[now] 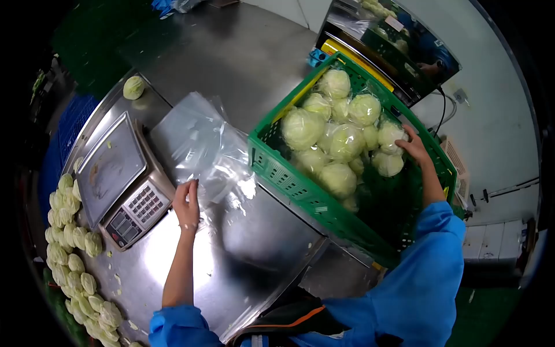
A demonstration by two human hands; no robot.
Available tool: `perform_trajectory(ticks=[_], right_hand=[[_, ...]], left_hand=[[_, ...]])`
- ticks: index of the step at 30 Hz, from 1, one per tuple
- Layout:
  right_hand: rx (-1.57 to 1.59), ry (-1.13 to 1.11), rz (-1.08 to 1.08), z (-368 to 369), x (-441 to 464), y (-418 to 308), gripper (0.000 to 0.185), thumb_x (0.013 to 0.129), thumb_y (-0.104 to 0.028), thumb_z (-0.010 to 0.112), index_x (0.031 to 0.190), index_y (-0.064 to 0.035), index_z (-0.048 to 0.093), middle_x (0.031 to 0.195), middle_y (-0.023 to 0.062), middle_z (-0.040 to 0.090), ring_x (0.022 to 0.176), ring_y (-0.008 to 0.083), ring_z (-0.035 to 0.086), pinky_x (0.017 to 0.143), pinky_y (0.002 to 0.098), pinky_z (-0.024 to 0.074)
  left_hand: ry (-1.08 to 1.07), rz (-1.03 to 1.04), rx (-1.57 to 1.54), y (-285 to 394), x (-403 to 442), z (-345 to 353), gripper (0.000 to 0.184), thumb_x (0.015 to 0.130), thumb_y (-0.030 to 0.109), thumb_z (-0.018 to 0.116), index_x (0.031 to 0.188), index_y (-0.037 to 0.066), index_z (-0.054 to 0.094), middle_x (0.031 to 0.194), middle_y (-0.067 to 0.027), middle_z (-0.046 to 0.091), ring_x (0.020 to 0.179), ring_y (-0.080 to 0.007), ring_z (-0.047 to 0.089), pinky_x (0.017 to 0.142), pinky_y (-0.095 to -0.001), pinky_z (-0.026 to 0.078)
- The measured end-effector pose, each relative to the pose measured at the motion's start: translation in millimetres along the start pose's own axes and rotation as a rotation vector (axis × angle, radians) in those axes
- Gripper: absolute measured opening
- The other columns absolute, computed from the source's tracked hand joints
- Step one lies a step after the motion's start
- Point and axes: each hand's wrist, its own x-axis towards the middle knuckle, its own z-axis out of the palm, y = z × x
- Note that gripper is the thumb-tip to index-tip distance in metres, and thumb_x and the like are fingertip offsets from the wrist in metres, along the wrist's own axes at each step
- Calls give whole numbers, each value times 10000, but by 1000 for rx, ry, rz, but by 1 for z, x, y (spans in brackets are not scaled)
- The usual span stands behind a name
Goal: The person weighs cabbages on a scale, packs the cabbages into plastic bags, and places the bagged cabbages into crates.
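Observation:
My right hand point(415, 147) reaches into the green crate point(324, 196), its fingers curled on a plastic-wrapped cabbage point(389, 137) by the far right wall. Several more wrapped cabbages point(347, 142) are heaped in the crate's far and left part. My left hand point(186, 203) is over the steel table, between the scale point(132, 202) and the loose clear plastic bags point(199, 139). Its fingers are bent close together at the edge of the plastic; whether they pinch any of it cannot be made out.
Unwrapped cabbages point(75, 254) are piled along the table's left edge, and a single cabbage point(133, 87) sits behind the scale. A dark-screened monitor point(393, 40) stands behind the crate. Leaf scraps dot the steel table point(156, 289).

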Motion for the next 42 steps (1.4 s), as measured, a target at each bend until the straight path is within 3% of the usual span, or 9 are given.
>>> perform_trajectory(ticks=[4,7,11,18,26,31,35,38,42], right_hand=[[78,157,-254,-6,4,36,539,746,-101,651,1260,-48,497,1237,120,525,1129,220,498,941,318,393],[492,14,-142,29,-66,-75,367,860,-167,596,1201,-47,533,1029,42,612,829,99,560,733,225,456],[456,-174,-421,63,-112,-126,232,910,-115,525,1111,-4,557,1005,72,602,838,131,563,764,251,463],[170,-980,-1169,365,-341,-335,337,816,-93,588,1147,-50,541,1159,117,522,1057,212,518,879,297,438],[103,-1278,-1449,672,-596,-467,799,693,-419,718,1322,-57,383,1327,278,324,1231,405,342,1019,443,308],[-242,-1143,-1007,745,-740,-472,1245,527,-530,800,1433,-111,55,1428,324,13,1319,482,106,1081,493,171],[36,-1102,-1020,766,-721,-449,1021,591,-409,799,1377,-112,220,1318,225,341,1109,395,467,916,459,428],[505,-1676,9,738,-663,-444,704,740,-366,701,1315,-119,379,1279,154,439,1142,338,468,937,502,420],[889,-1865,473,637,-568,-407,786,717,-516,627,1368,-175,347,1385,103,366,1244,326,380,998,538,330]], left_hand=[[-172,695,125,36,-93,-58,172,735,-3,645,903,18,615,833,-129,619,709,-294,584,623,-350,468],[-220,452,456,-16,-198,-122,165,739,56,661,897,53,610,798,-96,594,658,-265,562,581,-355,455],[745,-421,386,-40,-301,-217,152,760,21,621,909,40,604,844,-95,593,673,-236,566,624,-345,455],[-19,-497,792,-31,-368,-271,236,823,216,535,977,41,575,901,-119,609,779,-268,593,701,-357,462],[124,-168,496,-67,-411,-267,209,751,28,540,944,83,603,929,-148,547,846,-316,559,721,-403,456],[88,-586,386,-61,-404,-255,200,738,182,580,893,56,588,837,-126,513,829,-281,519,696,-386,450],[118,-567,417,-78,-416,-265,241,731,161,571,938,39,591,963,-140,525,900,-294,518,718,-387,453],[93,-365,394,-85,-435,-280,269,705,109,562,966,52,593,1100,-133,499,967,-293,510,736,-372,456],[99,-217,332,-89,-441,-265,337,697,91,567,1030,42,573,1129,-121,500,927,-289,507,764,-375,440]])
